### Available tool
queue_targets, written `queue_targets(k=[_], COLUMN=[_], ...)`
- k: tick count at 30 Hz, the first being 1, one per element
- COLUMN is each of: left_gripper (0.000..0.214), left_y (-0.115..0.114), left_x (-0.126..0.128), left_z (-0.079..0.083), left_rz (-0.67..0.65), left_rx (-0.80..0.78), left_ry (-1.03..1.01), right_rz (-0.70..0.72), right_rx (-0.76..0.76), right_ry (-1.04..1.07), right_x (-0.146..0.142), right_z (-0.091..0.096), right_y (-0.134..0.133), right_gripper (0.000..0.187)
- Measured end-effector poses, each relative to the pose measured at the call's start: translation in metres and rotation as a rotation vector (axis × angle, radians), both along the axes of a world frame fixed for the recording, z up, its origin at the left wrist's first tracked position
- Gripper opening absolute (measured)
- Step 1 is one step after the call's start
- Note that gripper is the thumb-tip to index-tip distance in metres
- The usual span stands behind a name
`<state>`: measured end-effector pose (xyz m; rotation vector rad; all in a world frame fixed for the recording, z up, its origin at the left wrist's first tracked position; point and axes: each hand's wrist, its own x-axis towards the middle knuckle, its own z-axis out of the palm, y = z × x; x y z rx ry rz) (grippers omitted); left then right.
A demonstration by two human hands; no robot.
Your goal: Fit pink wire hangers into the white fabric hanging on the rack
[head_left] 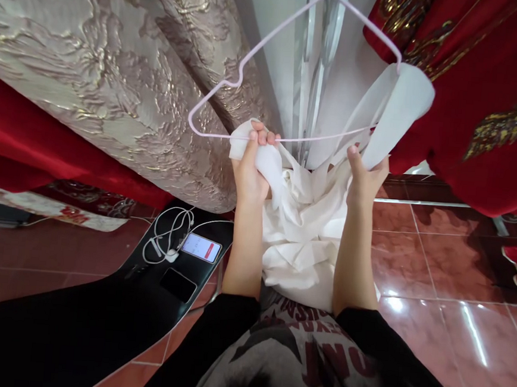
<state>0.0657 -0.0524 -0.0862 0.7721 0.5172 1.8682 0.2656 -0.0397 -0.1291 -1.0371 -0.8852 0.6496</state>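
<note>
A pale pink hanger (271, 36) hangs in front of me, its top near the upper edge of the view. Bunched white cloth (303, 221), which looks like a garment, drapes from the hanger down to my lap. A wide section of it loops over the hanger's right shoulder. My left hand (256, 166) is closed on another part of the cloth at the bottom bar, fingertips over the bar. Below the right shoulder, my right hand (365, 175) grips the cloth with its thumb up; its other fingers are partly hidden.
At left, a black bench (97, 312) bears a lit phone (201, 247), a dark phone (178, 285) and a white cable (166, 228). Textured beige fabric (159, 90) hangs at left, red fabric with gold ornament (462, 102) at right. Reddish tiles (454, 328) cover the floor.
</note>
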Motion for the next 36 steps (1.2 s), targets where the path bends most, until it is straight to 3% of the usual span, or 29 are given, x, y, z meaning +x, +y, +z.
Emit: queue_targets(k=[4, 6, 9, 13, 17, 20, 22, 24, 28, 31, 34, 36], left_gripper=[0.016, 0.016, 0.017, 0.016, 0.013, 0.015, 0.015, 0.015, 0.013, 0.012, 0.01, 0.009], left_y=[-0.005, -0.007, -0.01, -0.008, -0.004, -0.005, -0.005, -0.005, -0.002, -0.001, 0.001, 0.001], left_x=[0.003, 0.004, 0.004, 0.0, -0.007, -0.008, -0.007, -0.006, -0.008, -0.008, -0.004, 0.0], left_z=[0.001, 0.003, 0.005, 0.006, 0.003, 0.002, 0.001, 0.002, 0.002, 0.001, -0.002, -0.004], left_rz=[0.02, 0.024, 0.052, 0.05, 0.051, 0.071, 0.08, 0.087, 0.087, 0.062, 0.03, 0.014], left_rx=[-0.033, -0.055, -0.109, -0.141, -0.1, -0.09, -0.107, -0.117, -0.086, -0.088, -0.072, -0.063], left_ry=[0.02, 0.038, 0.069, 0.071, 0.072, 0.1, 0.125, 0.14, 0.113, 0.106, 0.074, 0.059], right_rz=[-0.215, -0.321, -0.371, -0.156, 0.133, 0.293, 0.381, 0.411, 0.219, 0.079, 0.178, 0.297], right_rx=[0.036, 0.064, 0.086, 0.037, 0.016, -0.097, -0.197, -0.247, -0.24, -0.229, -0.257, -0.233], right_ry=[-0.075, -0.153, -0.278, -0.338, -0.365, -0.289, -0.259, -0.259, -0.036, 0.112, -0.013, -0.126], right_x=[-0.014, -0.014, -0.007, 0.004, 0.015, 0.035, 0.059, 0.087, 0.117, 0.099, 0.063, 0.041], right_z=[0.01, 0.017, 0.028, 0.063, 0.127, 0.17, 0.182, 0.179, 0.141, 0.106, 0.084, 0.081], right_y=[-0.008, -0.009, -0.01, -0.014, -0.011, 0.005, 0.022, 0.04, 0.052, 0.032, 0.002, -0.013], right_gripper=[0.038, 0.031, 0.026, 0.022, 0.015, 0.016, 0.02, 0.022, 0.026, 0.029, 0.028, 0.023])
